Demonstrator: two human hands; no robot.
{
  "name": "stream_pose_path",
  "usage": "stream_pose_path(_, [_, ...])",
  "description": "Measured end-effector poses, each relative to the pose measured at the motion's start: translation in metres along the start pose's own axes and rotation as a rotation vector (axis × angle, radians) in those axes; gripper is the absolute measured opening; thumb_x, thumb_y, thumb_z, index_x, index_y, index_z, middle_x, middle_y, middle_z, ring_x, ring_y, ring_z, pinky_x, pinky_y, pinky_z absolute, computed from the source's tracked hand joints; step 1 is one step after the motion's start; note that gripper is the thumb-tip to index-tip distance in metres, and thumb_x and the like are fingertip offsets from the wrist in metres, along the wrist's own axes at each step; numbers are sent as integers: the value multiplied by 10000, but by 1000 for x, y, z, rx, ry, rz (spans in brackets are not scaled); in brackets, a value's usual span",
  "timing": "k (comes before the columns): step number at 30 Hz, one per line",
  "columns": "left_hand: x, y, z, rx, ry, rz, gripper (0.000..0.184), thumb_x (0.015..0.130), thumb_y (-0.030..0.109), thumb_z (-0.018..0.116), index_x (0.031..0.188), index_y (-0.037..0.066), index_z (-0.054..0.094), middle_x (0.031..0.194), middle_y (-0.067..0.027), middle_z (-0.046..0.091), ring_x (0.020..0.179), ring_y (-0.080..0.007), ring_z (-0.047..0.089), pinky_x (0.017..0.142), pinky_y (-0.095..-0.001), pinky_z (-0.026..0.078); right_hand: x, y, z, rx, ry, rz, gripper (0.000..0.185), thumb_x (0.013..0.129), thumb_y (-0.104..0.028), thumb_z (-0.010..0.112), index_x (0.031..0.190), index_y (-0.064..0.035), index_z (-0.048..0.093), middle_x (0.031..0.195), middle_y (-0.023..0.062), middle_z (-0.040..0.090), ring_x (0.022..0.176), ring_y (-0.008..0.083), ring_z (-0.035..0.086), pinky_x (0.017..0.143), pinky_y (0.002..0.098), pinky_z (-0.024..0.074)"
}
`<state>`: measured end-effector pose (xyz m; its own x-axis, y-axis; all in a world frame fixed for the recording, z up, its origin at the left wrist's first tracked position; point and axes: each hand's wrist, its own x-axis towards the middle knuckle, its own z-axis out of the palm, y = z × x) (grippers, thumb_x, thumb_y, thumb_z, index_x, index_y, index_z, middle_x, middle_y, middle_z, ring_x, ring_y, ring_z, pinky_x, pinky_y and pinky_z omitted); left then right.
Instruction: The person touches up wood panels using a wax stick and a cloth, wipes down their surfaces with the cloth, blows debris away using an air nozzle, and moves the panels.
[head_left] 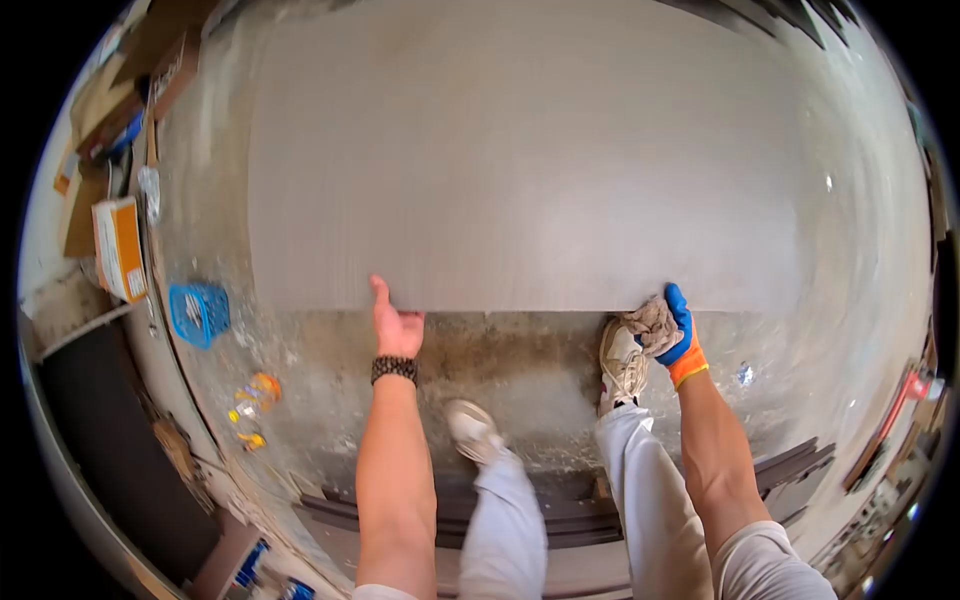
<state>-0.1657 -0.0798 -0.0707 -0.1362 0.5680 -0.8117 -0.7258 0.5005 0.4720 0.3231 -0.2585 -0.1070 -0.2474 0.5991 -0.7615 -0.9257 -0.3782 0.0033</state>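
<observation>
A large, flat grey-brown panel [520, 160] fills the upper middle of the head view. At its near edge, my bare left hand [398, 325] grips it with the thumb on top and the fingers hidden beneath. A dark beaded bracelet [394, 369] circles that wrist. My right hand [682, 335], in a blue and orange glove, is at the same edge farther right. It clutches a crumpled brownish rag [652, 325], and its blue thumb lies over the panel's edge. Whether the gloved fingers also reach under the panel is hidden.
My shoes [472, 425] stand on the stained concrete floor [330, 400]. Left of me are a blue plastic basket [199, 313], a yellow-orange bottle [262, 390] and an orange-white box [119, 248]. Dark strips [580, 527] lie behind my feet. A red-handled tool [888, 425] is far right.
</observation>
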Motion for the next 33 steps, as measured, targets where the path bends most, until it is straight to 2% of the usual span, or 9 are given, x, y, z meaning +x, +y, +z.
stream_pose_path(3, [2,0,7,40,56,-10,638,1048,562,700,1504,136,566,1462,-53,640,1315,-254,606,1114,-445,518,3,-4,-2,48,-409,177,628,1093,-585,566,1402,-48,669,1353,190,734,1116,372,744,831,493,655])
stream_pose_path(7, [-7,2,6,44,92,10,646,1045,576,695,1500,135,570,1472,-56,634,1334,-271,595,1144,-467,502,-5,11,8,116,-384,-40,533,1153,-464,506,1370,-3,662,1353,172,732,1204,355,714,1035,467,597])
stream_pose_path(9, [-16,0,0,46,78,13,642,1046,575,693,1498,136,571,1472,-53,634,1336,-273,594,1148,-471,499,-13,21,14,65,97,-142,544,1114,-563,543,1259,-66,709,1181,161,776,928,318,745,724,439,622])
stream_pose_path(12, [-27,-11,-20,-14,72,-6,625,1050,557,697,1498,139,571,1471,-46,636,1342,-277,589,1151,-476,497,-38,26,16,64,-165,20,544,1115,-545,558,1297,-51,698,1214,156,773,949,330,750,804,437,633])
stream_pose_path(21, [-113,-84,-121,-49,160,-42,582,1043,545,715,1446,139,607,1430,-38,658,1299,-263,601,1086,-459,511,-107,59,-113,-63,0,52,566,1127,-578,513,1379,-96,668,1332,116,742,1023,301,725,797,414,600])
stream_pose_path(23, [-127,-94,-142,-91,220,-61,583,1033,559,719,1427,141,620,1415,-34,662,1290,-257,597,1093,-460,499,-127,69,-137,84,-96,218,629,1109,-622,510,1408,-89,661,1309,145,758,961,336,768,759,485,641])
stream_pose_path(25, [-139,-99,-153,-57,230,-78,580,1038,560,708,1426,138,621,1417,-34,660,1295,-258,595,1099,-460,496,-139,94,-132,133,79,129,648,1110,-618,517,1434,-71,643,1349,153,741,969,343,771,753,502,640])
stream_pose_path(27, [-152,-98,-168,-21,236,-64,575,1049,563,687,1423,131,622,1420,-33,657,1305,-259,590,1110,-460,489,-153,113,-132,150,318,66,624,1105,-601,551,1422,-72,648,1335,147,748,1005,337,765,777,474,642])
stream_pose_path(33, [-183,-104,-213,17,258,-89,647,1045,594,675,1489,133,582,1507,-26,613,1372,-265,559,1172,-471,455,-194,161,-189,79,177,62,622,1110,-552,578,1468,-44,618,1429,136,704,1245,301,691,1039,430,585])
